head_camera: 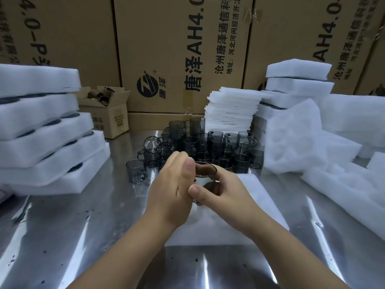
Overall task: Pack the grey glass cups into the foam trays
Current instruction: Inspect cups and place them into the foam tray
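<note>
Holding grey glass cup (205, 171) upright over foam tray (260, 197) | left hand (173, 190) and right hand (223, 191) fingers curled round it, guessing to steady it for a slot | cup pile (210, 142) close behind

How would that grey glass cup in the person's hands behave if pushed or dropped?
Probably fragile: the grey glass cup looks thin and see-through. Likely slippery, being smooth glass; both the left hand and the right hand grip it. Laid sideways it might roll, like the tipped cup behind it.
</note>
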